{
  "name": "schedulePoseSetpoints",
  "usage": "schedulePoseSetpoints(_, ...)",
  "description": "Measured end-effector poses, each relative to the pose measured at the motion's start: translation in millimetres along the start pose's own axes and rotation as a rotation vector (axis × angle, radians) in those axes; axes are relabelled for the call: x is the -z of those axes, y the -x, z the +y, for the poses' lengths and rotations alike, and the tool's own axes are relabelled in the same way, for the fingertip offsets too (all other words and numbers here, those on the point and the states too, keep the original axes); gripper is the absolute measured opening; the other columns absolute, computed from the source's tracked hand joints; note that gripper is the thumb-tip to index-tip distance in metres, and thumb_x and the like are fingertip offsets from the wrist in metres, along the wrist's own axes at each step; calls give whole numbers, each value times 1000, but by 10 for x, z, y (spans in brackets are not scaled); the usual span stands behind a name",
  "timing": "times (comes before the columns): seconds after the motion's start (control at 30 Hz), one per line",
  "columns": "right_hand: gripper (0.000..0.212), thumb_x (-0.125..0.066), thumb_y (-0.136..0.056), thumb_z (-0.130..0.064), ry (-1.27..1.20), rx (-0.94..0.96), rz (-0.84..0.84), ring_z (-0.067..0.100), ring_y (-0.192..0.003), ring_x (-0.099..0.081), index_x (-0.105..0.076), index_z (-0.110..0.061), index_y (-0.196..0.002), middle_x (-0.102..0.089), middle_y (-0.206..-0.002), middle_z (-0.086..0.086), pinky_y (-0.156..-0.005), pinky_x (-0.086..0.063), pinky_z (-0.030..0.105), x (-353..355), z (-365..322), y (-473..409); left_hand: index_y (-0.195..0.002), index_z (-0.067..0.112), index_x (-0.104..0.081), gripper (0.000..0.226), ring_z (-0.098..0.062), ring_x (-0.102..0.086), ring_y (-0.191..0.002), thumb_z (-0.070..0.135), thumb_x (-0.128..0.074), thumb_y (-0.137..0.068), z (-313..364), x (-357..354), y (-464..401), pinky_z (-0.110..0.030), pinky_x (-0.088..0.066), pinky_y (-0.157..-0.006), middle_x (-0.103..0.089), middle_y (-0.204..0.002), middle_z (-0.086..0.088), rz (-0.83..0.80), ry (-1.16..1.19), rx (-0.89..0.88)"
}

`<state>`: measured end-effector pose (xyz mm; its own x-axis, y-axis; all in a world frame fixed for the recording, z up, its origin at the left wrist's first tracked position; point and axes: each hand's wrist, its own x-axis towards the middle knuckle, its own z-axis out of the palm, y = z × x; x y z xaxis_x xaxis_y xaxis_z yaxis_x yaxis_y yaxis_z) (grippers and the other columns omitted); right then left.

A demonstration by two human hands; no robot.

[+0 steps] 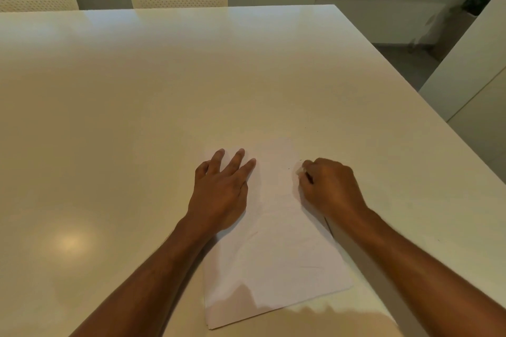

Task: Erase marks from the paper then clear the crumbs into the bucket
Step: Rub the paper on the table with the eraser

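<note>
White paper (273, 249) lies on the table (137, 117) under both hands. Left hand (221, 194) presses it flat, fingers straight; right hand (328, 186) curls around something pale, likely an eraser. Faint marks remain, so erasing seems unfinished. Crumbs uncleared; no bucket visible.

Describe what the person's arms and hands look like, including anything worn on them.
Both forearms are bare right to the lower edge of the picture; no sleeves show. The left hand and right hand carry no gloves, and no rings, watch, bracelet or strap can be seen on the fingers or wrists. No markings, bandages or cables are visible on either arm.
</note>
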<state>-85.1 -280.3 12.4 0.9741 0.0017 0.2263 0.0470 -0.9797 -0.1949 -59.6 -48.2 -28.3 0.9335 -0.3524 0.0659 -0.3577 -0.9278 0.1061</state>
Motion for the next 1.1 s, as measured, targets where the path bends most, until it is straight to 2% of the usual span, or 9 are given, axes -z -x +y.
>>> schedulePoseSetpoints(0.17, 21, -60, -85, -16, -97, 249, -108, 30, -52, -53, -58, -14, -64, -53, -59, 3, -47, -41, 30, 47, -379, 346, -152, 37, -35, 56, -31, -21, -150, 33, -28, -96, 5, 1, -1, -47, -21, -112, -27, -162, 8, 0, 4, 1)
schedulePoseSetpoints(0.3, 24, -52, -89, -19, -4, 42, 10, 27, -59, -56, -56, -13, -66, -48, -60, -1, -53, -28, 28, -32, 1, -95, -149, 36, -40, 55, -33, -27, -147, 31, -30, -95, 6, -3, -1, -48, -26, -109, -34, -160, 7, 12, 1, -1)
schedulePoseSetpoints(0.47, 19, -59, -84, -15, -64, 194, -64, 28, -52, -53, -55, -13, -65, -49, -58, 1, -50, -30, 26, -38, -212, 109, -150, 37, -37, 57, -32, -25, -148, 35, -22, -95, 5, -2, -8, -47, -26, -109, -31, -161, 8, 5, -18, -1)
schedulePoseSetpoints(0.6, 20, -51, -89, -19, -10, 17, -12, 28, -60, -55, -58, -11, -71, -46, -61, -1, -55, -29, 28, -69, 35, -186, -150, 36, -37, 56, -32, -25, -148, 33, -25, -95, 5, 7, 6, -47, -25, -109, -32, -161, 7, 6, -17, -1)
schedulePoseSetpoints(0.73, 26, -56, -87, -17, -66, 143, -31, 24, -54, -50, -45, -17, -63, -44, -58, -3, -52, -27, 26, -55, -180, 69, -150, 36, -38, 56, -33, -26, -148, 33, -25, -95, 11, 10, -1, -48, -26, -110, -32, -160, 6, 6, -4, -1)
schedulePoseSetpoints(0.83, 21, -54, -89, -20, -14, 38, -32, 29, -61, -56, -56, -14, -69, -50, -61, 1, -55, -28, 28, -59, 0, -128, -150, 36, -37, 57, -32, -24, -148, 33, -25, -95, 9, 11, -3, -47, -24, -110, -31, -161, 7, -6, 0, -1)
schedulePoseSetpoints(0.9, 22, -53, -89, -18, 12, -4, -15, 28, -61, -56, -53, -14, -68, -45, -60, -1, -55, -27, 28, -20, 66, -161, -151, 37, -36, 57, -32, -22, -149, 33, -24, -95, 10, 13, 6, -47, -22, -111, -29, -162, 8, -1, 2, -2)
schedulePoseSetpoints(1.03, 22, -55, -86, -18, -63, 127, -71, 21, -50, -47, -52, -15, -64, -45, -56, -4, -49, -30, 26, 8, -154, 136, -151, 37, -35, 57, -31, -22, -149, 34, -23, -96, 7, 7, 0, -47, -23, -112, -29, -162, 7, -2, -3, 0)
schedulePoseSetpoints(1.1, 24, -51, -88, -19, -42, 83, -53, 19, -51, -45, -48, -16, -64, -41, -56, -6, -50, -29, 27, -33, -103, 58, -151, 36, -36, 56, -32, -23, -149, 33, -25, -96, 10, 4, -4, -47, -24, -111, -29, -162, 7, -6, -4, -2)
